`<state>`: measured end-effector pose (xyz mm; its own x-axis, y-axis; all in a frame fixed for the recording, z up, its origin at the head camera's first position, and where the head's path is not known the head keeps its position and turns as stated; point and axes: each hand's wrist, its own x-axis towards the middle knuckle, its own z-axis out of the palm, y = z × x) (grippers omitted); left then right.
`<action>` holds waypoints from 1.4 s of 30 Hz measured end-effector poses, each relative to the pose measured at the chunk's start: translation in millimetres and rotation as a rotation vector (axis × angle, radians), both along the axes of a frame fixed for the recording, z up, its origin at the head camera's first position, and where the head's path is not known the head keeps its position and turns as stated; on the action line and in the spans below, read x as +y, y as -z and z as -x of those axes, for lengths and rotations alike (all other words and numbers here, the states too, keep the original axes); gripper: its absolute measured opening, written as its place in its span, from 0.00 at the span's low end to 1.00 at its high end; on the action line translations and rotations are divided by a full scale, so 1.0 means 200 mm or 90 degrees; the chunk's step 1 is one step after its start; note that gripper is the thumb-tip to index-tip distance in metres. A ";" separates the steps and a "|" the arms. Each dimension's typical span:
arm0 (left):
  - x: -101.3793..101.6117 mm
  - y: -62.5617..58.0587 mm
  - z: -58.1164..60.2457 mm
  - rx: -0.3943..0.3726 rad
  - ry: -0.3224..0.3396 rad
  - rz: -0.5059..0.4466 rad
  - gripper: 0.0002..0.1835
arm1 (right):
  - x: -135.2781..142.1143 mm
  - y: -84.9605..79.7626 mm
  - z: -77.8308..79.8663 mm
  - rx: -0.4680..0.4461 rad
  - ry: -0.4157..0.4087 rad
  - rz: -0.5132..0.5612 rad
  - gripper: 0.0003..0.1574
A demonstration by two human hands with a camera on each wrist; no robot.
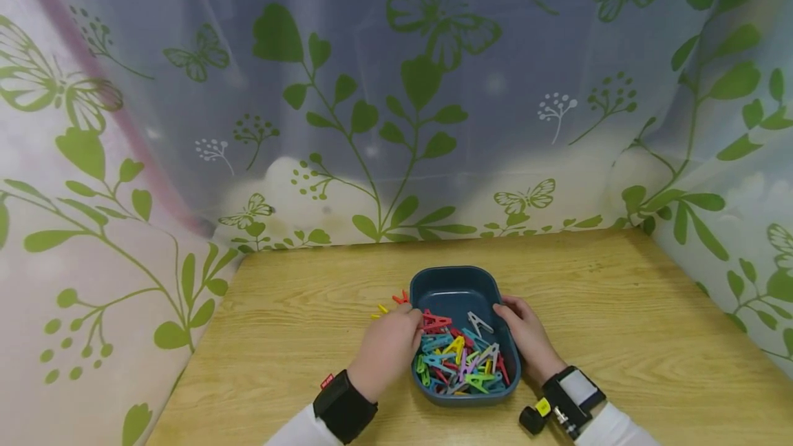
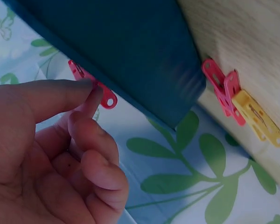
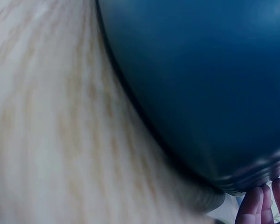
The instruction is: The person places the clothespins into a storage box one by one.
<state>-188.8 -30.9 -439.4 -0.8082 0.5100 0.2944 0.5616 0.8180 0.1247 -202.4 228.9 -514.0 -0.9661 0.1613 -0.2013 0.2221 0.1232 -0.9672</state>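
Note:
A dark blue plastic bin (image 1: pixel 454 279) stands on the wooden table, with a pile of colourful plastic clothespins (image 1: pixel 455 356) in its near half. My left hand (image 1: pixel 389 344) is over the bin's left rim and pinches a red clothespin (image 2: pixel 109 99) between thumb and index finger; its other fingers are loosely curled. On the opposite side, my right hand (image 1: pixel 531 337) holds the bin by its right rim. In the right wrist view, fingertips (image 3: pixel 253 201) rest against the bin's outer wall.
Left of the bin, red clothespins (image 2: pixel 216 77) and a yellow clothespin (image 2: pixel 256 114) lie on the wooden table (image 1: pixel 297 322). A curtain (image 1: pixel 372 122) printed with leaves and butterflies encloses the table at the back and both sides.

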 end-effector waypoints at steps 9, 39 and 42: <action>0.04 0.05 -0.01 0.013 0.022 0.038 0.04 | 0.00 -0.02 -0.01 -0.002 0.004 -0.005 0.37; 0.04 0.06 0.00 -0.011 0.008 -0.002 0.05 | 0.00 -0.01 -0.01 -0.006 0.005 0.008 0.36; 0.04 0.06 0.01 -0.021 0.005 -0.008 0.05 | 0.00 -0.01 -0.01 -0.008 0.004 0.008 0.36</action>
